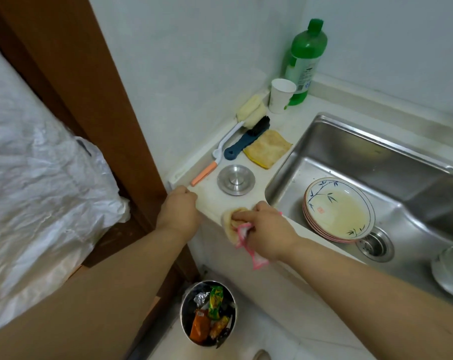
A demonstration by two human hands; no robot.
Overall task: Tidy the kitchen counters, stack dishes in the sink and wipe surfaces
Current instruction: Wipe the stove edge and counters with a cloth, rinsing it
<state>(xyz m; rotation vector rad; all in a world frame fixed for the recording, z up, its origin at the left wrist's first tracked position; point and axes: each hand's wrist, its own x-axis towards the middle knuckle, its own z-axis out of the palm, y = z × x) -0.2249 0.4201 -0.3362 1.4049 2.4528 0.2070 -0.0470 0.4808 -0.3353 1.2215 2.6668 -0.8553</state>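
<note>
Wiping tabletop (210, 203) front edge, risk of crumbs and cloth going over.

Right hand (265, 229) fingers curled round pink-edged cloth (242, 236), pressing at front edge beside sink (350, 152); left hand (180, 210) fingers curled, holding nothing visible, resting at the corner. Cloth overhanging: likely to slip off, dirt missing bin (208, 313) below. Stacked plates (338, 210) in sink, well clear.

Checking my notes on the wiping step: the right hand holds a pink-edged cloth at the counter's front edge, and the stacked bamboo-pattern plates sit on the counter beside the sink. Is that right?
Not quite. The right hand does hold the pink-edged cloth at the counter's front edge, but the head view shows the stacked plates inside the sink, near the drain.
</note>
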